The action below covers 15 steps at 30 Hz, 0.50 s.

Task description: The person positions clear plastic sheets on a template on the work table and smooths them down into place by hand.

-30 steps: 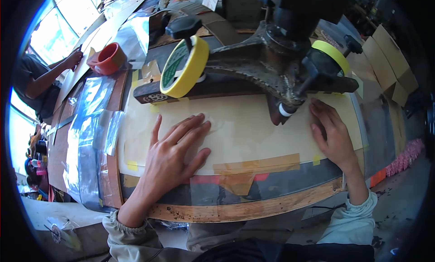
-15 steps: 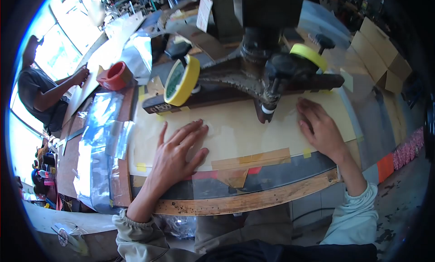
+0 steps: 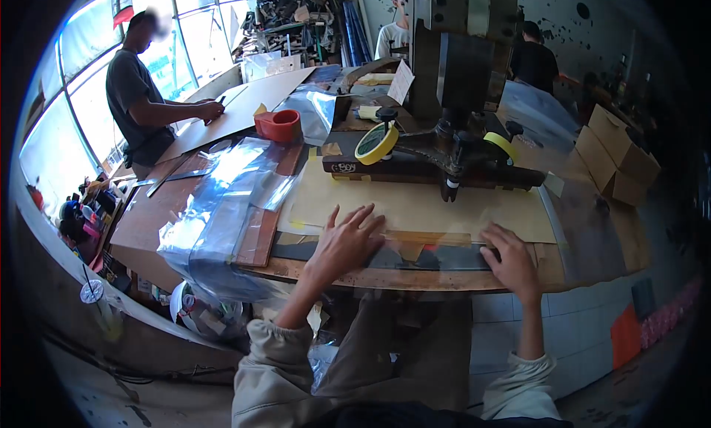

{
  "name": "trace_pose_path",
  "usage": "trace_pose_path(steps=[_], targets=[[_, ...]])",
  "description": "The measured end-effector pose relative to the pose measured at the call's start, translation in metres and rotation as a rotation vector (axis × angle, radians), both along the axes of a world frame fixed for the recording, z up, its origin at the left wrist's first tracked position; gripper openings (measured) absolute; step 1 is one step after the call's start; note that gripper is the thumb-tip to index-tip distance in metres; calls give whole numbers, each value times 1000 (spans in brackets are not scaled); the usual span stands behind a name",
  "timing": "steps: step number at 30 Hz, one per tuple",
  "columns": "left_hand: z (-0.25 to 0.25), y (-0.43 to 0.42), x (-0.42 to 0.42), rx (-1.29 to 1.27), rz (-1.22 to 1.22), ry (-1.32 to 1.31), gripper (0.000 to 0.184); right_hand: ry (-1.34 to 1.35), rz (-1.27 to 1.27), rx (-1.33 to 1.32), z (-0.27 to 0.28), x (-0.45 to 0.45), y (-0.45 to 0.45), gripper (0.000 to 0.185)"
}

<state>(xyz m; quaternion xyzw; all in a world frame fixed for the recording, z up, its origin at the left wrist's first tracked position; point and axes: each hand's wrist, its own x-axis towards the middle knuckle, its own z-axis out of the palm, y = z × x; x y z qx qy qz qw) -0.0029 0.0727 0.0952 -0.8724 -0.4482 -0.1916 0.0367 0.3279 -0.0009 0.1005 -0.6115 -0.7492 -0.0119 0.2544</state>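
Observation:
A pale cream sheet [image 3: 437,209] lies flat on the workbench under a dark press machine [image 3: 452,139]. My left hand [image 3: 346,243] is over the sheet's near left part, fingers spread, holding nothing. At the near right edge is my right hand [image 3: 511,259], its fingers apart and nothing in them. Whether either palm presses on the sheet I cannot tell. Brown tape [image 3: 429,237] runs along the near edge between the hands. Across the sheet's far side lies the machine's dark bar [image 3: 437,175], with a yellow tape roll [image 3: 376,144] hanging at its left and another yellow roll [image 3: 501,147] at its right.
Clear plastic film [image 3: 215,198] covers the bench on the left, beside a red tape dispenser [image 3: 278,124]. An opened cardboard box [image 3: 616,158] stands at the right. A co-worker [image 3: 141,95] handles a board at the far left; two other people are behind the machine.
My view has lifted and shows more of the room. Both hands have drawn back toward the sheet's near edge. The machine's bar stays across the sheet.

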Motion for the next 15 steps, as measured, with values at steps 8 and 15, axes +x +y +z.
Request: trace_pose_path(steps=[8,15], targets=[[-73,-65,33,609,333,-552,32,99,-167,699,-43,-28,-12,21],[-112,-43,29,941,323,-549,50,-26,-239,966,-95,-24,-16,40]])
